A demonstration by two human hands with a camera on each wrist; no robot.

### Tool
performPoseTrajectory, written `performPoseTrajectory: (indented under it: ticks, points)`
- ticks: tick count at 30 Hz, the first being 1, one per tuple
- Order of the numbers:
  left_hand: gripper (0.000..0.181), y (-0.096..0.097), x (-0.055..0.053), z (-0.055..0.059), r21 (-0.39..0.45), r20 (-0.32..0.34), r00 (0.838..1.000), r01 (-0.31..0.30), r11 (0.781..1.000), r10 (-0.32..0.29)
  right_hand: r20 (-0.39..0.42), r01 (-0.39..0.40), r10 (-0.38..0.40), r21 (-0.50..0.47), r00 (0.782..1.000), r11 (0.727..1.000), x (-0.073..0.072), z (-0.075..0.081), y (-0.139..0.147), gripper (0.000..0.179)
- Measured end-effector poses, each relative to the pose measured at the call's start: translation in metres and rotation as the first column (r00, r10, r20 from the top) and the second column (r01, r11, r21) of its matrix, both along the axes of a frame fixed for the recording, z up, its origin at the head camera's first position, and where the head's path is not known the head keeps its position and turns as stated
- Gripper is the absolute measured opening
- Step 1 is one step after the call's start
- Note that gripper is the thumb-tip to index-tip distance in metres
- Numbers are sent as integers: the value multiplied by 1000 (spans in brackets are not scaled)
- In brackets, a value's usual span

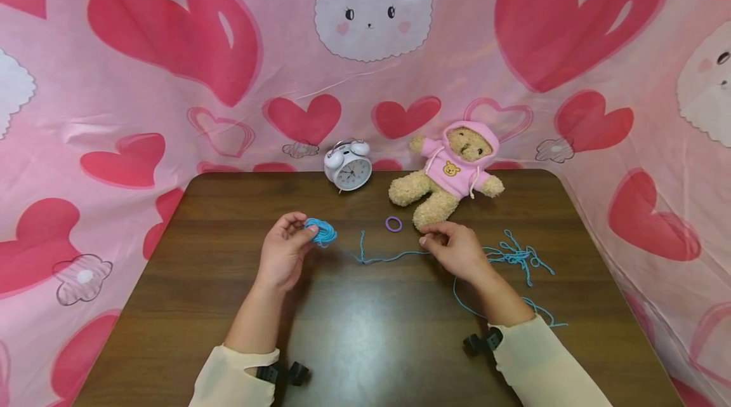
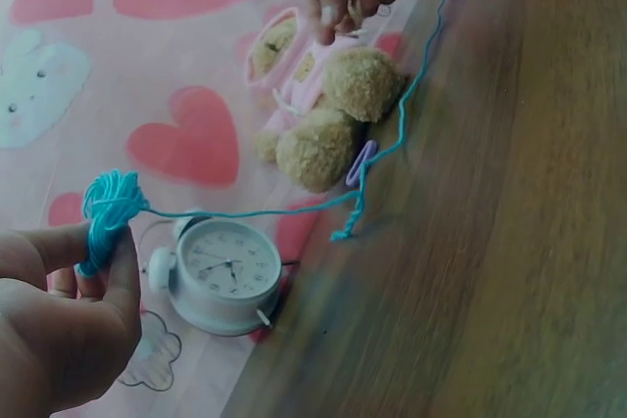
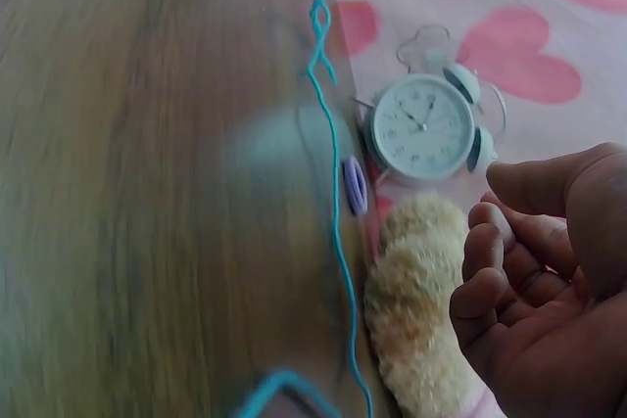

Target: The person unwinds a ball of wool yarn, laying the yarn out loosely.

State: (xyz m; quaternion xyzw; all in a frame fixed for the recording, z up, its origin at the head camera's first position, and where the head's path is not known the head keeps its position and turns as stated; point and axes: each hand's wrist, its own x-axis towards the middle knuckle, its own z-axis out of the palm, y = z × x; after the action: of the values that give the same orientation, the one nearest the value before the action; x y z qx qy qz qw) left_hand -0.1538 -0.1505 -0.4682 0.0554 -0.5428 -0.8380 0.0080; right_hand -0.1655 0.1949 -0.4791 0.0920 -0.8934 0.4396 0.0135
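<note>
A small bundle of blue yarn (image 1: 321, 233) is pinched between the thumb and fingers of my left hand (image 1: 283, 253), raised above the table. From it a single strand (image 2: 245, 213) runs to a knot with a short tail, then along the tabletop to the right. My right hand (image 1: 455, 251) hovers over that strand near the teddy bear's foot. Its fingers (image 3: 485, 296) are loosely bent, with nothing visible between them and the thumb. A loose tangle of the same yarn (image 1: 518, 256) lies beyond the right hand, and more loops lie by the right forearm.
A purple ring (image 1: 393, 224) lies between the hands, toward the back. Behind it stand a white twin-bell alarm clock (image 1: 349, 167) and a teddy bear (image 1: 457, 169) in a pink hoodie. A pink heart-patterned cloth (image 1: 365, 83) hangs around the brown table (image 1: 354, 350).
</note>
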Motion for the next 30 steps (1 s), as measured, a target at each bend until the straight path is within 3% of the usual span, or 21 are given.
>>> performPoseTrajectory:
  ticks: [9, 19, 26, 30]
  points:
    - [26, 12, -1, -4, -2, -7, 1000, 23, 1000, -23, -37, -66, 66, 0, 997, 998, 1, -2, -28, 23]
    - [28, 27, -2, -5, 12, -4, 999, 39, 999, -39, -62, -152, 147, -85, 987, 985, 1, -3, -62, 22]
    - [28, 38, -2, -3, 26, -5, 998, 58, 998, -58, -67, -197, 192, -78, 979, 977, -1, -6, -87, 25]
    - [27, 41, -2, -2, 24, -3, 998, 65, 998, -65, -116, -221, 213, -62, 970, 973, -3, -8, -97, 24]
